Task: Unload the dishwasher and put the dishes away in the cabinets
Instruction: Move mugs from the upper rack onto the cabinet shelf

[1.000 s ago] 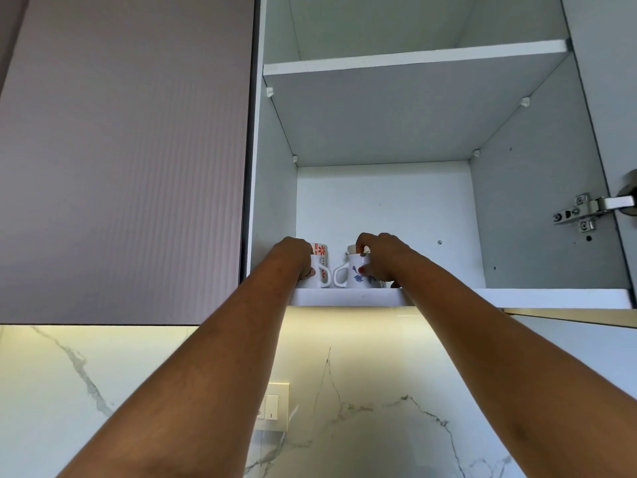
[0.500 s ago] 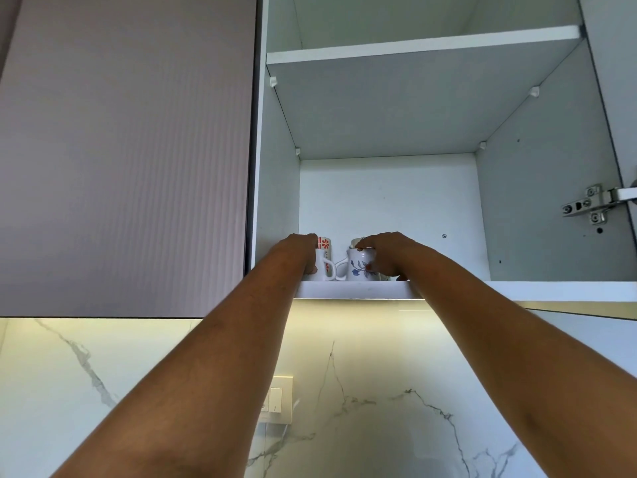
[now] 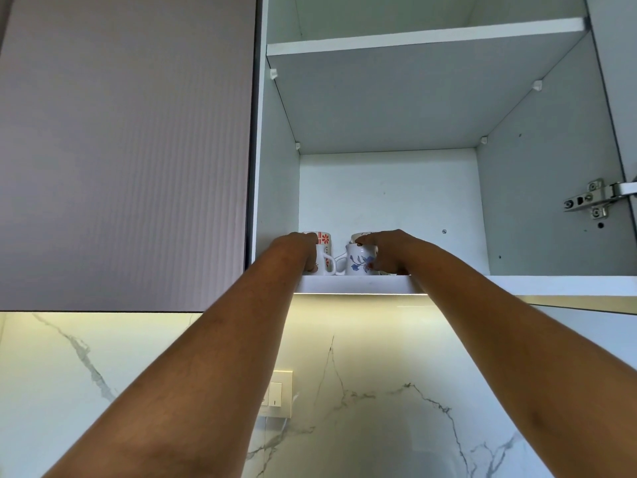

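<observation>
Up in the open cabinet (image 3: 544, 167), both mugs stand upright on the lower shelf (image 3: 517, 283), close to its front edge and toward its left corner. The left hand (image 3: 296, 251) wraps the red-patterned mug (image 3: 324, 243) with its fingers (image 3: 313, 268) curled round the body. The right hand (image 3: 387, 250) grips the blue-flowered mug (image 3: 358, 261) the same way, one finger hooked over the rim. The two handles point inward at each other and sit just beside one another, perhaps touching; that cannot be told. A further rim seems to show behind the blue-flowered mug, though it is too hidden to be sure. These look like glazed ceramic: stiff, light enough for one hand each, slick, and likely to chip if knocked together. Holding the body, as now, is sound; the handles would do as well. The front edge is the main risk, since both bases stand near it, so they probably want pushing deeper. Room is generous: the shelf runs bare to its right corner and back edge, and the upper shelf (image 3: 424, 36) sits well above. To the left, the side wall (image 3: 275, 201) is near the red-patterned mug, and the hinge (image 3: 593, 201) is well apart.
</observation>
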Demonstrator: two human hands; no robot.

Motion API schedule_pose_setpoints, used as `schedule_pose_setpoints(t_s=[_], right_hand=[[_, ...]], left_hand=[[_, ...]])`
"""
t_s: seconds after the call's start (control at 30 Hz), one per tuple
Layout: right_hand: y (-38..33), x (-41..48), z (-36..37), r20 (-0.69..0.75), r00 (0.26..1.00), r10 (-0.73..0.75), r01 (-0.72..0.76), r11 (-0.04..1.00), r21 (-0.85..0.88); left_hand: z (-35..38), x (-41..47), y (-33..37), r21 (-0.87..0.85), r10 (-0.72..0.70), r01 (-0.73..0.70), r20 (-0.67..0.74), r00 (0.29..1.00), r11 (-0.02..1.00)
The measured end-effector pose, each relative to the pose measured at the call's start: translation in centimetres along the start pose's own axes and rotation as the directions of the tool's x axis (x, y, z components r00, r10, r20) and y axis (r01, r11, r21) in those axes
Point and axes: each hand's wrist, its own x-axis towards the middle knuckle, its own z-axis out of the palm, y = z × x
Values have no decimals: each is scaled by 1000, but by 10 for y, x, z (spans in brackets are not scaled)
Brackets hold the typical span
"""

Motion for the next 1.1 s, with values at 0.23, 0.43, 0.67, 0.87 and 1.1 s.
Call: schedule_pose_setpoints(t_s=[0.23,0.43,0.67,0.87,1.1], right_hand=[[-1,-7,-2,34,998,-43,41,998,56],[-2,-7,-2,50,998,-46,42,997,68],[-1,-4,0,70,997,-18,11,995,101],[1,-7,-2,-29,997,72,-65,978,200],[-5,-53,-5,-314,936,160,-29,923,384]], left_hand=[[2,6,-3,63,45,-44,-13,999,997],[4,9,-5,101,70,-68,-14,997,993],[5,5,-4,84,67,-65,-20,998,994],[1,-10,2,-12,29,-30,-105,994,999],[-9,-85,13,-404,73,-289,-471,879,868]])
